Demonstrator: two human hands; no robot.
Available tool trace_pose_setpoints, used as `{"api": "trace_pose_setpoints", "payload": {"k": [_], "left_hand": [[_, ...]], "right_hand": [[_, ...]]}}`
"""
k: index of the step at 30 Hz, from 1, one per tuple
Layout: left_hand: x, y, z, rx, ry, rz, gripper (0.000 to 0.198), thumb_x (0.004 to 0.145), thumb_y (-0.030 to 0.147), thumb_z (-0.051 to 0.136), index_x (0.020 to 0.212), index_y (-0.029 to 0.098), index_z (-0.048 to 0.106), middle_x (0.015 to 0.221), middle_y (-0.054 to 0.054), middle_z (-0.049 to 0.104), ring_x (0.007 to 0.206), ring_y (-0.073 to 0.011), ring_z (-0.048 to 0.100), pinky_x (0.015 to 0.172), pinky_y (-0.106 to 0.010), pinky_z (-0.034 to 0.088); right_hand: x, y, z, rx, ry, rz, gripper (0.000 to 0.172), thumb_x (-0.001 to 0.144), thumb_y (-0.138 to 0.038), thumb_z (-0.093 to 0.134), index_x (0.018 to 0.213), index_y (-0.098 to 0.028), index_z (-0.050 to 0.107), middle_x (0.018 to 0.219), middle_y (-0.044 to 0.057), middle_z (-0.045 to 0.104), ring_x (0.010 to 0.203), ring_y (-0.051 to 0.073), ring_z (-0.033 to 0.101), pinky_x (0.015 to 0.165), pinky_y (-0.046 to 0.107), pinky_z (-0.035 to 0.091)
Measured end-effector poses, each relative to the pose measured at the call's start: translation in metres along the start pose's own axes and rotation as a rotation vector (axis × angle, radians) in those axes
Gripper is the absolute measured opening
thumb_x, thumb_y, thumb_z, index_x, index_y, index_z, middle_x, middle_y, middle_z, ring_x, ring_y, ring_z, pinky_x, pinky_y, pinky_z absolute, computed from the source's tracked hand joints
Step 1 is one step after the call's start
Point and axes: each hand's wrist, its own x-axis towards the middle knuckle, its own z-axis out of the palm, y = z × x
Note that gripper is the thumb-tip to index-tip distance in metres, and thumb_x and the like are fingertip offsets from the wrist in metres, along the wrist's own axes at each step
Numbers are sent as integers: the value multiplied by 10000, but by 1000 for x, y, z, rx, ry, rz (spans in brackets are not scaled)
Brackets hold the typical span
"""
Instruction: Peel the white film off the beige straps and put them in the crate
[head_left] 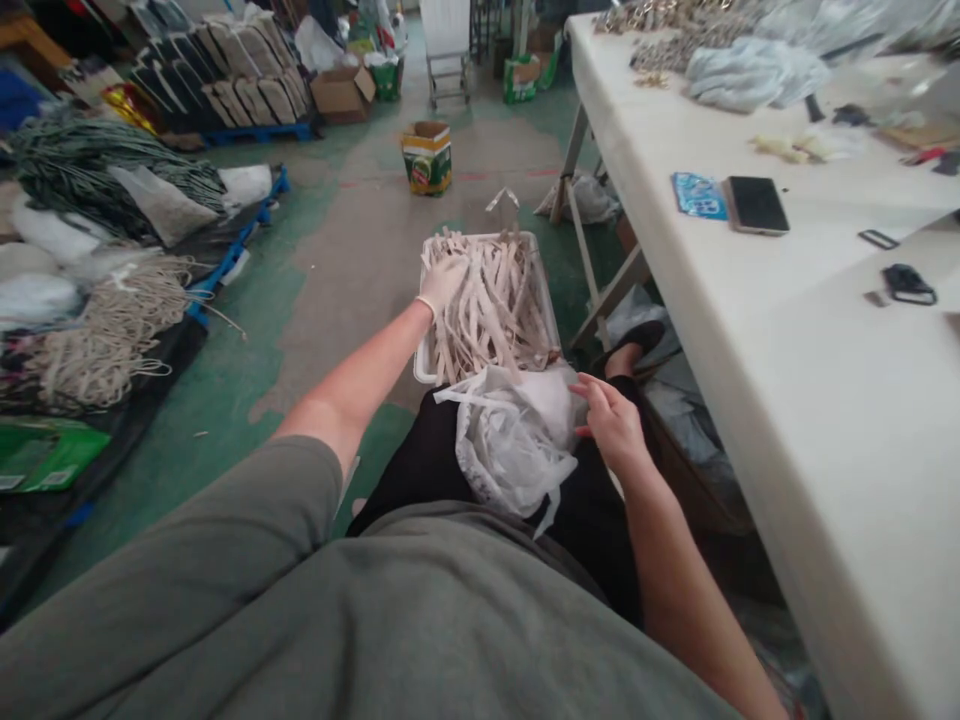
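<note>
green floor (247, 370) below; left hand (447, 282) on strips (491, 305), grip unclear; right hand (611, 420) half-open, seemingly empty; gentle handling should limit tangles.

The left hand (446, 283) is blurred, and whether it grips any straps (495, 305) cannot be told; the bag (514, 445) hides much of the near edge of the tub (547, 290), and its contents are unclear; whether the right hand (616, 425) touches the bag is hard to tell; the table (810, 400) runs out of view, right and near; the far cart (448, 40) and left green packet (49, 455) are cut off.
</note>
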Motion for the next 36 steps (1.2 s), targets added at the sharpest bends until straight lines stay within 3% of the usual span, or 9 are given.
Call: {"api": "trace_pose_setpoints", "payload": {"k": [4, 7, 9, 14, 20, 24, 27, 32, 36], "left_hand": [[-89, -40, 18, 400, -491, 10, 454, 900, 492, 586, 1169, 150, 715, 1231, -75, 709, 1172, -244, 629, 1073, -316, 431], [-144, -65, 23, 624, -550, -195, 583, 845, 640, 595, 1176, 179, 726, 1190, -96, 724, 1090, -269, 663, 937, -295, 495], [-161, -77, 23, 660, -547, -270, 581, 860, 660, 556, 1128, 182, 749, 1124, -99, 742, 1028, -259, 681, 860, -280, 509], [-165, -87, 20, 675, -487, -266, 397, 888, 502, 588, 997, 171, 779, 1056, -87, 754, 999, -239, 681, 851, -281, 498], [-165, -90, 24, 679, -491, -255, 511, 817, 524, 684, 1218, 209, 710, 1091, -53, 752, 994, -213, 685, 825, -249, 501], [-166, -93, 35, 738, -519, -242, 327, 798, 434, 713, 1008, 195, 792, 1069, -95, 753, 1022, -259, 689, 851, -285, 506], [-172, -89, 36, 737, -510, -200, 286, 815, 385, 697, 975, 171, 798, 1065, -118, 750, 1029, -282, 690, 883, -318, 512], [-200, -79, 23, 623, -450, 2, 490, 991, 435, 460, 1386, 183, 603, 1394, -89, 620, 1292, -209, 562, 1107, -287, 405], [-215, -77, 17, 673, -561, 124, 536, 905, 436, 631, 1375, 178, 614, 1360, -102, 643, 1285, -245, 564, 1128, -323, 387]], "right_hand": [[-23, 34, -8, 203, -85, 119, 616, 849, -600, 581, 1244, -130, 630, 1192, 156, 702, 447, 16, 267, 450, 229, 515], [-49, 66, -17, 254, -95, 255, 619, 815, -609, 623, 1192, -119, 628, 1104, 155, 724, 430, 6, 244, 450, 227, 505], [-63, 82, -20, 248, -105, 294, 625, 805, -615, 636, 1183, -117, 628, 1055, 146, 733, 430, 14, 259, 465, 245, 520], [-76, 93, -18, 241, -162, 247, 672, 801, -656, 629, 1199, -114, 625, 1018, 136, 742, 433, 28, 288, 462, 263, 523], [-70, 93, -10, 92, -181, 186, 593, 800, -583, 595, 1166, -119, 650, 973, 107, 742, 491, 75, 428, 441, 256, 526], [-69, 96, -7, 29, -195, 156, 571, 814, -549, 561, 1159, -106, 660, 956, 113, 739, 593, 125, 536, 429, 245, 529], [-71, 96, -9, 51, -190, 168, 544, 826, -524, 552, 1171, -115, 648, 965, 102, 741, 554, 100, 499, 435, 236, 530], [-72, 96, -12, 118, -199, 167, 525, 850, -503, 550, 1193, -111, 620, 983, 102, 742, 468, 48, 362, 467, 235, 537], [-69, 99, -8, 123, -203, 166, 508, 852, -483, 558, 1189, -108, 623, 972, 106, 745, 465, 49, 342, 458, 229, 532]]}}
